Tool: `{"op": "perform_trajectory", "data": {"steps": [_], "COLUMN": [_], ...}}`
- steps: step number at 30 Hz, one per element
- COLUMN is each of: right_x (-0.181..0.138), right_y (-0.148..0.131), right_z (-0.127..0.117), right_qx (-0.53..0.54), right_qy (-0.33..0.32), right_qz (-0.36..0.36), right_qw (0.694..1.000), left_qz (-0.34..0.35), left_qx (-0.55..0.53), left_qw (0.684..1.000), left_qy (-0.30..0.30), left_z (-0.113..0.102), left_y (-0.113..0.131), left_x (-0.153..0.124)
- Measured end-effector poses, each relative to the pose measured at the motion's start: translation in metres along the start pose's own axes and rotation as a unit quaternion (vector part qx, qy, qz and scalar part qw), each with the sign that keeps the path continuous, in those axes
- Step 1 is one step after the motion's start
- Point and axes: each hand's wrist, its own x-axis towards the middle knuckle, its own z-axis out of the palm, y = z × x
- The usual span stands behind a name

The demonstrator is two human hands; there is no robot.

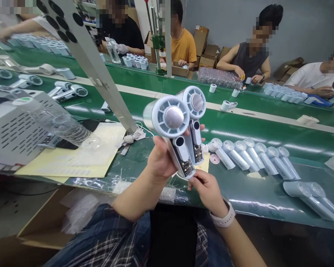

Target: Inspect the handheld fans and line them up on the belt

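Note:
My left hand (pixel 163 159) is wrapped round two light-blue handheld fans, held side by side above the bench with their heads up. The nearer fan (pixel 171 116) and the farther fan (pixel 195 102) both face me with round silver centres. Their handles are uncovered, showing circuit boards (pixel 187 167) and pale inner parts. At the foot of the nearer handle, the fingers of my right hand (pixel 206 187) are pinched together. A white cable (pixel 180 175) curves in to these fingertips; its end is hidden by them.
Several assembled fans (pixel 241 152) lie in a row to the right, with two more (pixel 308 196) near the edge. A slanted metal post (pixel 94 70) and a vented grey box (pixel 25 129) stand left. Beyond the green conveyor (pixel 267 116), several people work.

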Motion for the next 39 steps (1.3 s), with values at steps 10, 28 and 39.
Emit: {"op": "perform_trajectory", "data": {"steps": [10, 28, 39], "right_x": [0.006, -0.009, -0.011], "right_y": [-0.004, 0.008, 0.013], "right_z": [0.026, 0.043, 0.050], "right_qx": [0.153, 0.249, 0.231], "right_qy": [-0.076, -0.023, -0.004], "right_qz": [0.025, 0.131, 0.144], "right_qw": [0.985, 0.959, 0.962], "left_qz": [-0.083, -0.047, -0.056], "left_qx": [-0.082, 0.017, 0.027], "left_qw": [0.993, 0.991, 0.988], "left_qy": [0.013, 0.123, 0.140], "left_z": [-0.027, -0.037, -0.045], "left_y": [-0.005, -0.024, -0.030], "left_x": [-0.004, -0.020, -0.028]}}
